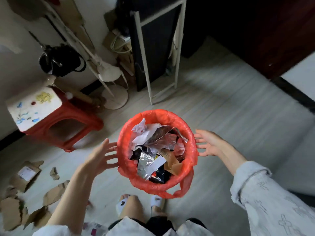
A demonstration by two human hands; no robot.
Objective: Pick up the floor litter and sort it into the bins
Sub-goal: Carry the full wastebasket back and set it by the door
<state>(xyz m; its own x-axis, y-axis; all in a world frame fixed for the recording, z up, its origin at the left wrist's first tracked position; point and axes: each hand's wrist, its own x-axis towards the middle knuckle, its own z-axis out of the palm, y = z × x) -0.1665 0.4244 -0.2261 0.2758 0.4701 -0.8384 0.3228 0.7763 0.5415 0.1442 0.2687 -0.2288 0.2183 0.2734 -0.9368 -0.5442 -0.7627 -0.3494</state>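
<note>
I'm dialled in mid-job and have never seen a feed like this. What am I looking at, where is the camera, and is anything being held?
There is one picture, from a wide-angle camera worn on a person's head, looking down at their own hands and feet. No machine here: bare hands do the work. The left hand and right hand are spread open on either side of a round bin lined with a red plastic bag; the fingertips are at its rim, not curled round it. The bin holds paper, foil and wrappers. Torn cardboard pieces lie on the floor at lower left. A red stool stands by the wall.
</note>
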